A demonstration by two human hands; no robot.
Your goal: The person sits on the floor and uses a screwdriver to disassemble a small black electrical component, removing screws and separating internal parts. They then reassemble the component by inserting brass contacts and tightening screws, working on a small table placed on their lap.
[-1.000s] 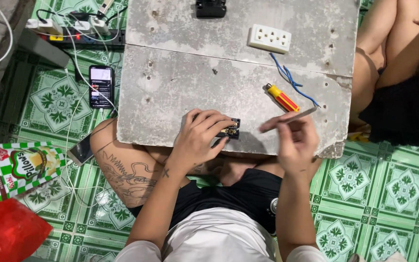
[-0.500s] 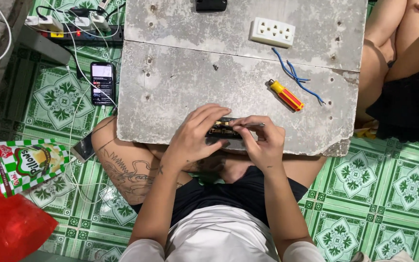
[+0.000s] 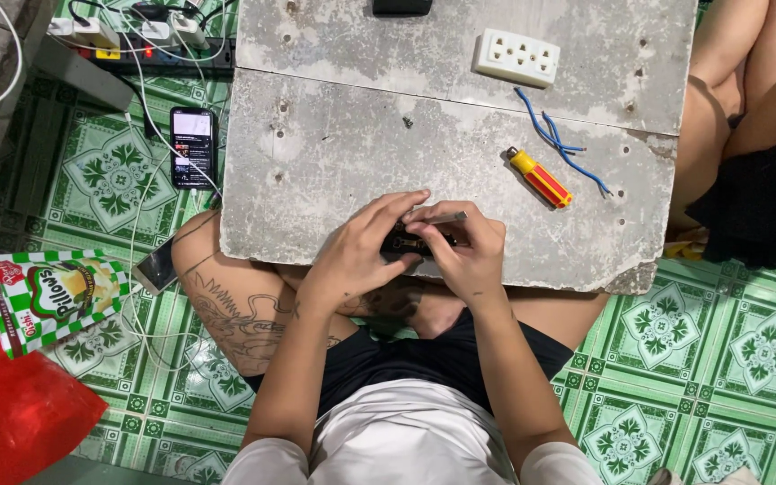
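Hands pinch black part between both grips.

- The single head camera looked straight down from above the seated person, fairly near
- It took in the grey slab, lap and green tiled floor

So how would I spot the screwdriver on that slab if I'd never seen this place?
Start at the grey concrete slab in front of the seated person. Look to its right half, below the white socket block. The screwdriver lies there slanted, beside loose blue wires; it is the only thing with a yellow and red handle.
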